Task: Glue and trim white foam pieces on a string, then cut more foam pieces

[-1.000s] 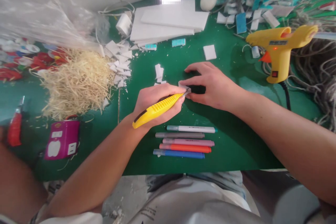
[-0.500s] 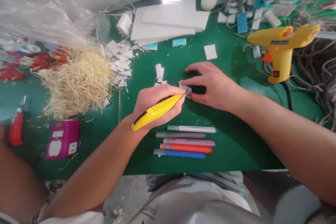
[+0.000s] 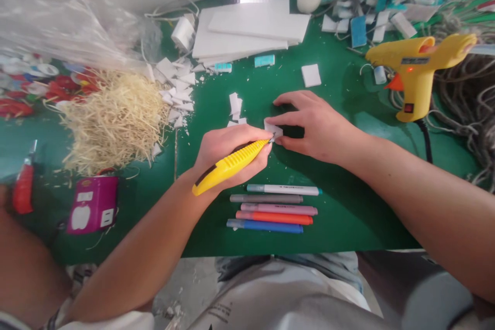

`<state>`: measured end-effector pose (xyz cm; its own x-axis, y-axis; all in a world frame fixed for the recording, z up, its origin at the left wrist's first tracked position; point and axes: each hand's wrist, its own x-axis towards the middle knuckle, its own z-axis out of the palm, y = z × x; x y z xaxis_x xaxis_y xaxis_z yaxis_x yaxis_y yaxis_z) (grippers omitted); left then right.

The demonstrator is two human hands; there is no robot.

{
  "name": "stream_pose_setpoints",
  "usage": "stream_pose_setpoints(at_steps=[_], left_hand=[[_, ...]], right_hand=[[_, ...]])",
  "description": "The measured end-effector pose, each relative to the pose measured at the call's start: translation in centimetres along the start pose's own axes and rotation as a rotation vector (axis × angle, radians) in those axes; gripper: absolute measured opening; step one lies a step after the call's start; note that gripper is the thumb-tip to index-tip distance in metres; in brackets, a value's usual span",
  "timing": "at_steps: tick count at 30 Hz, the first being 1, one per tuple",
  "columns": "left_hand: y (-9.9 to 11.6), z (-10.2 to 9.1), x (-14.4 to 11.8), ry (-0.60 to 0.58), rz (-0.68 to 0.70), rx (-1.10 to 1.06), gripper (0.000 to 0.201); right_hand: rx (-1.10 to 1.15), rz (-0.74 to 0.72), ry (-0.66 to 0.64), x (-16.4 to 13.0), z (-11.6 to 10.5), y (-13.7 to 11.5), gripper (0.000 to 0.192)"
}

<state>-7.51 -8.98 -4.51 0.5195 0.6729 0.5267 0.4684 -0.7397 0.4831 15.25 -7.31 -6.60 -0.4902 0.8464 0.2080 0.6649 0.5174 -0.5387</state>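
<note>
Left hand [image 3: 226, 152] gripped a yellow utility knife [image 3: 228, 166], tip touching a small white foam piece [image 3: 273, 129] that the right hand [image 3: 313, 126] pinned with fingers pressed down, mid-bench, markers [image 3: 273, 207] toward the near edge.

We note a yellow utility knife [image 3: 228, 166], ribbed grip, lying slantwise, its tip touching a small white foam piece [image 3: 273, 129] flat on the green mat.
</note>
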Motion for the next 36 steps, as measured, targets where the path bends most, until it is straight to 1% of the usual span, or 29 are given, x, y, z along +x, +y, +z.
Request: stream_pose_setpoints(at_steps=[4,7,13,18,24,30,36], left_hand=[[0.13,-0.45,0.06,-0.031,-0.024,0.012,0.007],[0.11,-0.67,0.00,-0.028,-0.025,0.029,0.007],[-0.11,-0.51,-0.02,-0.027,0.012,0.019,0.009],[0.00,-0.76,-0.02,-0.028,-0.017,0.030,0.008],[-0.01,-0.88,-0.11,-0.038,-0.021,0.042,0.008],[-0.09,-0.71,-0.19,-0.032,0.020,0.032,0.010],[-0.06,-0.87,-0.20,-0.043,-0.012,0.029,0.009]], right_hand=[[-0.001,0.001,-0.004,-0.01,-0.04,-0.01,0.034],[-0.007,0.003,-0.005,-0.02,-0.02,0.04,0.034],[0.014,-0.001,-0.008,-0.07,0.03,0.25,0.033],[0.002,0.001,-0.013,-0.04,-0.07,0.06,0.034],[0.001,0.004,-0.005,-0.04,-0.03,-0.01,0.034],[0.000,-0.006,0.003,-0.09,0.07,0.08,0.034],[-0.005,-0.002,-0.001,-0.05,-0.03,0.02,0.035]])
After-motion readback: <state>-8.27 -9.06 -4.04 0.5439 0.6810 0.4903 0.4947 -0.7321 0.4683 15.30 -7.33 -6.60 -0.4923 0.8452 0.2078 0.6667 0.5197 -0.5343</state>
